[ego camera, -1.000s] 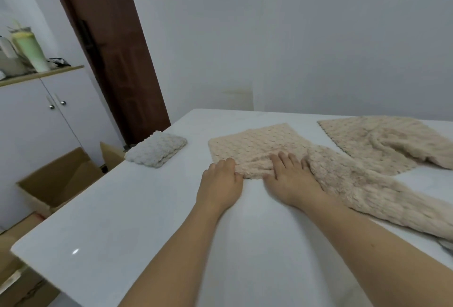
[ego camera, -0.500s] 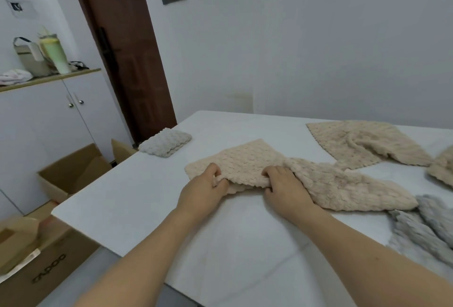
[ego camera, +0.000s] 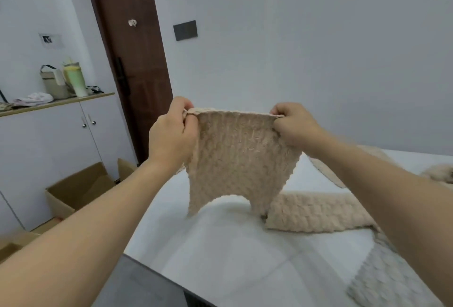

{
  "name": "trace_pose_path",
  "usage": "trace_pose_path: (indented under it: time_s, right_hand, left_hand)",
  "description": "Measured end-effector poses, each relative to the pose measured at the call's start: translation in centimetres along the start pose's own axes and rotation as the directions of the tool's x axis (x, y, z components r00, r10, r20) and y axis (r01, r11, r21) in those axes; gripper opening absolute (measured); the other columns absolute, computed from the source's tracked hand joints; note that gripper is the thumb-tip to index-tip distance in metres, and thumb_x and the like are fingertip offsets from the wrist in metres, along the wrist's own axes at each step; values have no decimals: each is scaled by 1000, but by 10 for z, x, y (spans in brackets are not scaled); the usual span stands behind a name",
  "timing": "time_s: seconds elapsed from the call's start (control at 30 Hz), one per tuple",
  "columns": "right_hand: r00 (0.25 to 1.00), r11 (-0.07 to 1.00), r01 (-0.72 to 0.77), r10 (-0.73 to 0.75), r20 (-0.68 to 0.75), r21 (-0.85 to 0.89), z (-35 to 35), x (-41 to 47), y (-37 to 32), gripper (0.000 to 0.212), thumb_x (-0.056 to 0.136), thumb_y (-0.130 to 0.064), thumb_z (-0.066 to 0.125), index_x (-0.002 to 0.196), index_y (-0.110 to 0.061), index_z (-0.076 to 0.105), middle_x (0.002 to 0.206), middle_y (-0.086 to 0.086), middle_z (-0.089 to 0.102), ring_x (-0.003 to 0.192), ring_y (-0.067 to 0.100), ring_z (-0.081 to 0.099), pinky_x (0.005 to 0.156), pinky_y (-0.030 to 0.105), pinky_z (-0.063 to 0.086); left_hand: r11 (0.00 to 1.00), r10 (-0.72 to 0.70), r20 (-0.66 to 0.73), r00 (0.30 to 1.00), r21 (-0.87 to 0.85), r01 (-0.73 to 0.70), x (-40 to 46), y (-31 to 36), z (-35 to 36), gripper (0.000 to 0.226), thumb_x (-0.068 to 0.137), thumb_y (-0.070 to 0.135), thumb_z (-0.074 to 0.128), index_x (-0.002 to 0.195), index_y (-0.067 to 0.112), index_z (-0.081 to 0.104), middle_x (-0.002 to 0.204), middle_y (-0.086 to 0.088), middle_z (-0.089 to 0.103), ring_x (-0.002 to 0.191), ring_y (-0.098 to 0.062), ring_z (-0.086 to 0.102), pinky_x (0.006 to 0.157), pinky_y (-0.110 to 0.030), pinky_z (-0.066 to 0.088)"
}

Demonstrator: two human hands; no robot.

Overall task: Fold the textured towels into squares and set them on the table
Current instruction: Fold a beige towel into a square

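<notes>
Up it goes: the beige bobble-textured towel [ego camera: 235,157] hangs in the air above the white table [ego camera: 235,252], top edge stretched between both hands. The left hand [ego camera: 171,135] pinches one upper corner, the right hand [ego camera: 294,127] pinches the other, fingers curled tight on the cloth. Its lower end trails onto the table at the right. To fold well, I'd say keep that top edge taut and level, let the tail hang straight, then lay it down flat with the corners matched.

A plain home room: brown door [ego camera: 132,61] and white cupboard [ego camera: 56,149] left of the fingers [ego camera: 188,120], cardboard boxes [ego camera: 78,189] below.
</notes>
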State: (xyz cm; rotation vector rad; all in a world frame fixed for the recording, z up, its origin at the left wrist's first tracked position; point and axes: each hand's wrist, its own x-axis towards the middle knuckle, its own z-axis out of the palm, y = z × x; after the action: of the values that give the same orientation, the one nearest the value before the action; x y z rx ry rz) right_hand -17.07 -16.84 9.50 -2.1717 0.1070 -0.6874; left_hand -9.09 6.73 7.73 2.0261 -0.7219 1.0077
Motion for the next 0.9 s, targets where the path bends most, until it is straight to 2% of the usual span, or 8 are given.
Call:
trace_pose_path:
  time_s: [0.13, 0.23, 0.33, 0.43, 0.53, 0.63, 0.77, 0.9]
  right_hand:
    - [999, 997, -13, 16, 36, -81, -8, 14, 2, 20, 87, -4, 45, 81, -10, 63, 70, 2, 57, 58, 12, 50, 49, 22, 38]
    - [997, 988, -48, 57, 57, -146, 4, 25, 21, 22, 87, -2, 43, 84, -11, 63, 79, 4, 60, 65, 16, 53, 53, 25, 40]
    - [992, 970, -105, 116, 40, -218, 32, 35, 49, 29, 83, 2, 41, 87, -11, 66, 76, 4, 60, 67, 21, 52, 53, 25, 39]
    - [984, 969, -160, 172, 50, -190, 70, 46, 82, 33, 85, 3, 41, 89, -9, 71, 74, 5, 62, 57, 18, 48, 48, 22, 36]
    - [979, 968, -186, 198, 56, -166, 111, 61, 116, 36, 85, 4, 40, 92, -8, 73, 85, 4, 66, 65, 22, 56, 58, 28, 46]
    - [976, 954, -182, 206, 78, -238, 149, 79, 144, 35, 80, 5, 40, 90, -6, 72, 89, 8, 69, 79, 31, 63, 69, 39, 54]
    - [976, 920, -160, 202, 81, -358, 187, 106, 178, 26, 79, 4, 42, 87, -9, 63, 91, 9, 66, 80, 28, 60, 63, 31, 46]
    - [990, 926, -134, 142, -4, -354, 205, 134, 200, 30, 83, 0, 40, 97, -17, 60, 95, 3, 63, 83, 26, 59, 71, 38, 53]
  left_hand:
    - [992, 15, -17, 1000, 128, -13, 9, -9, 1, 20, 93, 22, 41, 90, 17, 60, 54, 9, 48, 56, -19, 48, 65, -34, 37]
    - [962, 1, 2, 1000, 274, -2, 10, -31, 15, 26, 88, 23, 42, 89, 16, 67, 72, 6, 58, 77, -24, 52, 80, -39, 36]
    - [898, -35, 57, 998, 439, 7, 2, -66, 38, 31, 92, 22, 43, 103, 18, 71, 98, -3, 63, 91, -28, 51, 83, -43, 37]
    - [861, -119, 82, 989, 505, 62, -17, -100, 64, 32, 94, 20, 44, 111, 22, 71, 104, -3, 61, 97, -28, 47, 86, -43, 33]
    - [830, -230, 118, 966, 542, 131, -36, -135, 92, 33, 94, 18, 45, 113, 24, 72, 106, -3, 61, 101, -29, 47, 88, -42, 30]
    - [831, -335, 153, 930, 513, 214, -45, -168, 117, 33, 93, 16, 45, 111, 23, 72, 109, -5, 61, 105, -31, 47, 89, -43, 33]
    - [861, -443, 192, 876, 364, 356, -52, -206, 151, 33, 92, 14, 48, 114, 22, 71, 112, -7, 60, 107, -31, 48, 91, -43, 38]
    - [877, -469, 146, 871, 197, 439, -50, -233, 172, 27, 93, 17, 50, 108, 23, 72, 108, -1, 60, 106, -24, 53, 96, -47, 44]
